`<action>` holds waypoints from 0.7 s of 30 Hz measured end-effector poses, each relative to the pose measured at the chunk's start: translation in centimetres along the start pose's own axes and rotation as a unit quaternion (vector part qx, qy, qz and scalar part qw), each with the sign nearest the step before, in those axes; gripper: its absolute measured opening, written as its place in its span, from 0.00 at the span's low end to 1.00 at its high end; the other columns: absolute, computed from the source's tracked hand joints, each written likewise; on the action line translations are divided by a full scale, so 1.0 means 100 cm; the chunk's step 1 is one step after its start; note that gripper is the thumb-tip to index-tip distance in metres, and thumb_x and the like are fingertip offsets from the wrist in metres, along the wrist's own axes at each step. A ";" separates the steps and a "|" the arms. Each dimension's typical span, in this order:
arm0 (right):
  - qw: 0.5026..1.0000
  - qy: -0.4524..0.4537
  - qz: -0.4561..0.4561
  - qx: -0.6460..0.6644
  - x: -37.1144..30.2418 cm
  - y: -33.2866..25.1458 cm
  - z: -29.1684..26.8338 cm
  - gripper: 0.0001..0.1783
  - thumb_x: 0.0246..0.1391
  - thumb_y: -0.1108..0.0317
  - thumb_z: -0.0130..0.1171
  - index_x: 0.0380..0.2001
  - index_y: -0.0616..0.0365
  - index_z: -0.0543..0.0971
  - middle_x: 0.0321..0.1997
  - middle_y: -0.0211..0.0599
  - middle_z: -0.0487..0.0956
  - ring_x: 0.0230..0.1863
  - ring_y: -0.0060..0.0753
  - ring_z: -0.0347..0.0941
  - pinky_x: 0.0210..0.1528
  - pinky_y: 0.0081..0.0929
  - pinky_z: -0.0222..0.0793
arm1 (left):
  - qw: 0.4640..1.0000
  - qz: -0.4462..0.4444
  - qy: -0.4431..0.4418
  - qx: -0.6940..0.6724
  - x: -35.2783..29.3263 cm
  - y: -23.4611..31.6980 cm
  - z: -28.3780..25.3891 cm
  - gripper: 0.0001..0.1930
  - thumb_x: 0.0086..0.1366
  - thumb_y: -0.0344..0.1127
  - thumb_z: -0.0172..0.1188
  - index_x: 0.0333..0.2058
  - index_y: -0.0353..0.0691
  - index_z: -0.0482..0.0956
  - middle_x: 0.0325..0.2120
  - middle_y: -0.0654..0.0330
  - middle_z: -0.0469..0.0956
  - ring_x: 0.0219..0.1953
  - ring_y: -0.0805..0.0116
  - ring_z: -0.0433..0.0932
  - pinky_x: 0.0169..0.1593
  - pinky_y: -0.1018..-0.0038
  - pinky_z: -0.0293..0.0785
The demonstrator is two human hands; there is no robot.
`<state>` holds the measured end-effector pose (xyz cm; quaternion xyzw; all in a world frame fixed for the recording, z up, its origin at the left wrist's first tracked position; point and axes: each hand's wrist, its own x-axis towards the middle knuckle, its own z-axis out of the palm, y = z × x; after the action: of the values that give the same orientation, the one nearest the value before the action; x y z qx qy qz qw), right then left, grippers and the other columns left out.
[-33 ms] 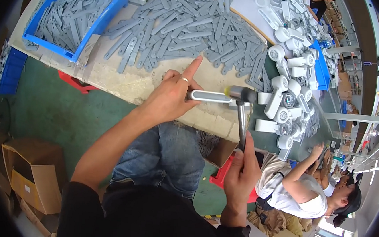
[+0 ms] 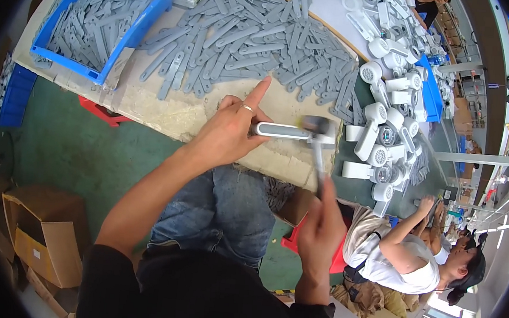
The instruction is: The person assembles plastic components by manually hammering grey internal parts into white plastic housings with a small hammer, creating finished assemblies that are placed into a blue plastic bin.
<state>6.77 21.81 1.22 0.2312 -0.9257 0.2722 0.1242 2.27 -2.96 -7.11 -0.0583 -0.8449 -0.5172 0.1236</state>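
My left hand [image 2: 230, 126] pinches the near end of a white handle with a grey inset strip [image 2: 282, 131], its index finger stretched out towards the pile beyond. The handle lies level across the table's near edge, and its right end is partly covered by a hammer. My right hand [image 2: 324, 224] is wrapped round the shaft of this hammer [image 2: 318, 158], which is smeared by motion. The hammer's head, dark with a yellowish face, is over the handle's right part; I cannot tell whether they touch. Grey flat strips [image 2: 246, 36] lie heaped just beyond my left hand.
A blue bin [image 2: 102, 75] of grey strips stands at the far left of the table [image 2: 150, 112]. White fan-like units [image 2: 382, 133] crowd the right side. A co-worker [image 2: 414, 261] sits at the right. An open cardboard box [image 2: 59, 242] is on the floor at the left.
The hammer's head has shifted a little to the left, over the white handle, and my right hand has tilted with it. My left hand and the handle have stayed in place.
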 end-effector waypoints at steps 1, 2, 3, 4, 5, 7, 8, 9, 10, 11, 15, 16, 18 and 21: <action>1.000 0.000 0.001 0.001 0.003 -0.003 -0.001 0.26 0.63 0.76 0.57 0.65 0.54 0.75 0.30 0.44 0.78 0.26 0.46 0.76 0.28 0.38 0.71 | 1.000 -0.008 0.003 0.001 -0.001 -0.001 0.001 0.55 0.55 0.28 0.73 0.76 0.41 0.46 0.41 0.61 0.85 0.48 0.54 0.75 0.62 0.62 0.67; 0.997 -0.061 0.029 -0.038 0.006 -0.009 -0.005 0.27 0.62 0.76 0.57 0.65 0.54 0.75 0.28 0.42 0.77 0.24 0.44 0.75 0.26 0.36 0.70 | 1.000 -0.016 0.006 0.003 -0.002 -0.002 0.002 0.55 0.55 0.28 0.73 0.76 0.41 0.46 0.40 0.60 0.85 0.48 0.54 0.75 0.61 0.63 0.67; 0.988 -0.122 0.055 -0.077 0.009 -0.016 -0.010 0.27 0.62 0.77 0.57 0.65 0.54 0.75 0.26 0.41 0.76 0.22 0.42 0.74 0.25 0.34 0.69 | 1.000 -0.017 0.006 0.004 -0.001 -0.002 0.001 0.55 0.55 0.28 0.73 0.76 0.41 0.46 0.40 0.60 0.85 0.48 0.54 0.75 0.61 0.63 0.67; 0.992 -0.104 0.028 -0.062 0.009 -0.020 -0.017 0.28 0.61 0.76 0.58 0.65 0.52 0.75 0.25 0.38 0.75 0.20 0.42 0.73 0.22 0.34 0.68 | 1.000 0.008 0.012 0.017 0.002 0.000 0.001 0.54 0.56 0.28 0.73 0.75 0.36 0.46 0.38 0.60 0.85 0.43 0.56 0.78 0.60 0.63 0.66; 0.996 -0.077 0.013 -0.039 0.007 -0.019 -0.012 0.29 0.61 0.74 0.59 0.65 0.49 0.75 0.25 0.38 0.75 0.20 0.43 0.73 0.22 0.36 0.68 | 0.999 0.034 0.018 0.030 0.003 0.001 0.000 0.52 0.56 0.28 0.72 0.74 0.31 0.47 0.36 0.60 0.85 0.38 0.58 0.81 0.59 0.63 0.64; 0.989 -0.112 0.012 -0.092 0.004 -0.018 0.008 0.29 0.61 0.71 0.60 0.66 0.44 0.75 0.25 0.37 0.76 0.21 0.44 0.74 0.23 0.40 0.69 | 0.999 0.019 0.020 0.038 0.000 0.000 0.000 0.53 0.56 0.29 0.72 0.74 0.32 0.47 0.36 0.60 0.85 0.38 0.58 0.81 0.59 0.64 0.64; 0.989 -0.118 0.026 -0.090 0.007 -0.015 0.009 0.29 0.61 0.71 0.60 0.66 0.43 0.75 0.26 0.37 0.76 0.21 0.44 0.75 0.24 0.41 0.70 | 0.999 0.005 0.021 0.045 -0.001 0.000 0.001 0.53 0.56 0.29 0.72 0.74 0.33 0.46 0.35 0.59 0.85 0.38 0.57 0.81 0.58 0.64 0.65; 0.988 -0.124 0.041 -0.087 0.010 -0.011 0.007 0.28 0.61 0.71 0.59 0.65 0.42 0.76 0.27 0.37 0.77 0.22 0.45 0.75 0.25 0.42 0.71 | 0.999 0.006 0.020 0.046 0.000 -0.001 0.002 0.53 0.56 0.29 0.72 0.74 0.33 0.46 0.35 0.59 0.85 0.38 0.57 0.81 0.58 0.64 0.65; 0.988 -0.132 0.049 -0.067 0.011 -0.014 -0.008 0.27 0.62 0.71 0.59 0.65 0.47 0.76 0.29 0.40 0.79 0.24 0.42 0.77 0.27 0.36 0.72 | 0.998 0.032 0.027 0.050 -0.001 -0.002 0.003 0.52 0.57 0.29 0.72 0.74 0.34 0.46 0.35 0.58 0.85 0.39 0.57 0.81 0.58 0.64 0.65; 0.994 -0.097 0.032 -0.023 0.015 -0.008 -0.008 0.26 0.63 0.71 0.58 0.65 0.51 0.76 0.29 0.42 0.79 0.24 0.40 0.76 0.28 0.33 0.71 | 0.996 0.057 0.033 0.055 -0.001 -0.001 0.002 0.52 0.58 0.29 0.72 0.74 0.35 0.46 0.35 0.57 0.84 0.40 0.56 0.80 0.58 0.63 0.65; 0.965 0.047 0.116 0.232 0.013 0.033 0.006 0.25 0.71 0.68 0.51 0.68 0.66 0.69 0.28 0.30 0.74 0.26 0.21 0.68 0.31 0.20 0.65 | 0.954 0.243 0.046 0.168 -0.016 -0.006 -0.001 0.42 0.58 0.23 0.63 0.72 0.39 0.58 0.37 0.61 0.80 0.43 0.60 0.78 0.55 0.63 0.68; 0.945 0.067 0.097 0.304 0.011 0.052 0.019 0.28 0.75 0.65 0.46 0.73 0.61 0.61 0.24 0.24 0.69 0.19 0.10 0.57 0.20 0.13 0.51 | 0.945 0.269 0.076 0.171 -0.015 -0.006 0.003 0.39 0.56 0.23 0.60 0.69 0.41 0.64 0.37 0.64 0.78 0.43 0.64 0.77 0.54 0.65 0.69; 0.915 0.083 0.168 0.357 0.020 0.061 0.030 0.28 0.75 0.66 0.45 0.73 0.60 0.60 0.23 0.25 0.67 0.18 0.10 0.56 0.17 0.13 0.49 | 0.937 0.288 0.077 0.185 -0.017 -0.005 0.004 0.37 0.57 0.24 0.61 0.67 0.42 0.65 0.37 0.65 0.79 0.43 0.65 0.78 0.54 0.66 0.69; 0.883 0.093 0.206 0.411 0.029 0.078 0.044 0.27 0.76 0.64 0.46 0.73 0.58 0.61 0.24 0.26 0.69 0.17 0.11 0.57 0.17 0.14 0.51 | 0.919 0.326 0.092 0.200 -0.015 -0.006 0.006 0.33 0.58 0.25 0.63 0.64 0.44 0.68 0.38 0.66 0.80 0.44 0.67 0.79 0.52 0.67 0.71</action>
<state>-0.04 24.12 -4.83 0.0387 -0.7420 0.6678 0.0450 3.52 -2.64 -8.26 -0.2568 -0.8501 -0.2712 0.3712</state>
